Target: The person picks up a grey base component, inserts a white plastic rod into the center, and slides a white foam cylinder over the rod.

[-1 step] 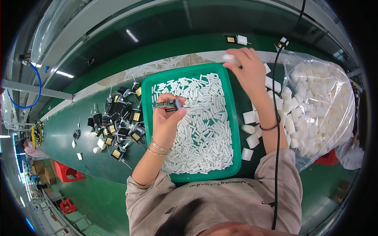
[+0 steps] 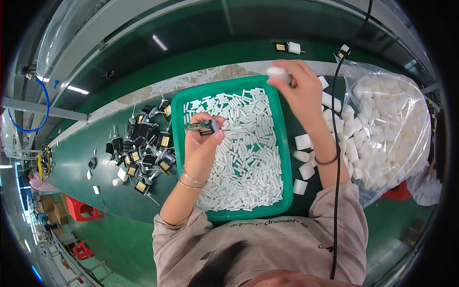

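Observation:
My left hand (image 2: 201,141), above the left part of a green tray (image 2: 178,165), is closed on a small black electronic part with a green circuit board (image 2: 193,126) and a round grey end. Short white tubes (image 2: 239,186) fill much of the tray. Over the tray's far right corner, my right hand (image 2: 303,88) pinches a white foam-like cylinder (image 2: 278,73), slightly blurred. To the left lies a heap of similar black parts (image 2: 138,143) with thin shafts. More white cylinders (image 2: 300,187) lie right of the tray, below my right forearm.
A large clear plastic bag (image 2: 397,129) full of white cylinders stands on the right. A black cable (image 2: 336,205) hangs down across my right arm. Beyond the pale strip, a black part with a white cylinder on it (image 2: 289,48) lies apart. Red stools (image 2: 81,209) stand at left.
My right hand has shifted slightly left with the white cylinder, which is now tilted a little differently. My left hand has hardly moved.

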The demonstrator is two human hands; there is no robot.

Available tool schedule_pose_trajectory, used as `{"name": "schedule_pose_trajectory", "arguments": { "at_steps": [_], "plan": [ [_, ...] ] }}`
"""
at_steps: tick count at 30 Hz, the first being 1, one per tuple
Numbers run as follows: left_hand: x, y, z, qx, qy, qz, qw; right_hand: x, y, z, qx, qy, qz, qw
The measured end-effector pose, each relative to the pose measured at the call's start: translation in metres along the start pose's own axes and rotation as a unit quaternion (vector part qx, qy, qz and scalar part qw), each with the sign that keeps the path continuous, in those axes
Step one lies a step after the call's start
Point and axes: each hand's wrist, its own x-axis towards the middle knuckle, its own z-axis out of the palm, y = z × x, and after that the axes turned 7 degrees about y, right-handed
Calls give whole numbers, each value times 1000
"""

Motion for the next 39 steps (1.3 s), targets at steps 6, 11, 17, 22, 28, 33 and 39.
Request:
{"name": "schedule_pose_trajectory", "arguments": {
  "at_steps": [6, 11, 17, 22, 28, 33, 39],
  "plan": [
    [-8, 7, 11, -129, -50, -24, 990, -56, -57, -4, 479, -39, 304, 823],
    [-14, 2, 7, -195, -44, 9, 980, -75, -58, -1, 502, -37, 309, 807],
    [-15, 0, 8, -150, -13, 29, 988, -81, -63, -3, 496, -35, 267, 826],
    [-14, 4, 13, -24, -30, 93, 995, -80, -68, -6, 513, -34, 294, 806],
    [-19, 9, 19, 130, -38, 79, 988, -76, -74, -8, 519, -65, 260, 812],
    [8, 6, 27, 206, -49, 46, 976, -75, -63, -2, 483, -36, 355, 799],
    [162, 6, 21, 347, 27, 43, 936, -63, -51, 1, 390, 40, 255, 884]
  ]
}}
